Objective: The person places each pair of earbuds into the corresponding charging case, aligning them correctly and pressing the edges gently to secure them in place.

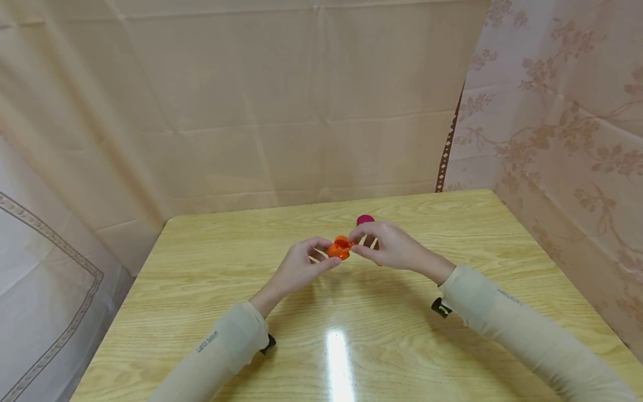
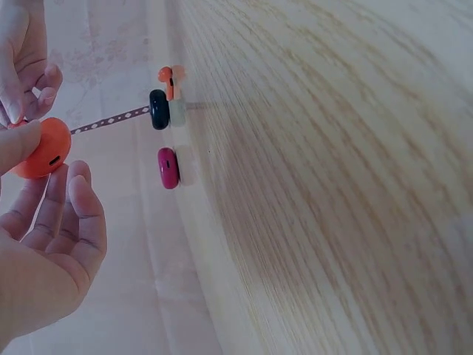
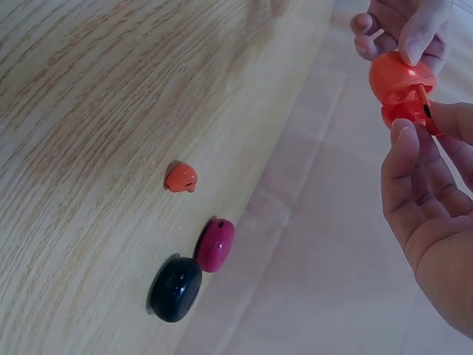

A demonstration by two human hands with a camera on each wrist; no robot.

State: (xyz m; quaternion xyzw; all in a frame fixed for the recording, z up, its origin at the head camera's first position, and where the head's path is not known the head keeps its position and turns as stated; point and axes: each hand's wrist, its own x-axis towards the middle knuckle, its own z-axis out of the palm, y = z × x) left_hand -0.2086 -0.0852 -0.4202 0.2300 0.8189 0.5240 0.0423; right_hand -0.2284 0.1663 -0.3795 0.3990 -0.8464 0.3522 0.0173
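Above the table, my left hand holds an orange earbud case between thumb and fingers, its lid raised. My right hand pinches an orange earbud by its stem, right at the mouth of the case. A second orange earbud lies on the table below, mostly covered by my right hand in the head view. Close to it are a magenta case and a dark case, side by side and both closed.
A light wood-grain table spreads under my forearms, with a bright light reflection near its front. Beige cloth hangs behind it, and a floral curtain hangs along the right. Each wrist wears a small dark camera.
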